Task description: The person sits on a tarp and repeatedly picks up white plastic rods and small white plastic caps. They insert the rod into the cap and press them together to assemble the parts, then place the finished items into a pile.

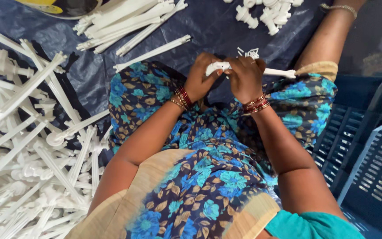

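Dark blue plastic sheet [226, 26] as landmark; sprawling heap of white plastic rods [27, 146] at its left edge. Long white plastic rod [248, 69] above lap, axis left-right. Left hand [200, 77] grips its knobbed end; right hand [245, 77] clenched around shaft.

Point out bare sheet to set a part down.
Free: blue sheet between the rod bundle and small-fittings pile; some left of the knee, near the loose rod. Crowded: rod heap far left; both hands hold a white part.
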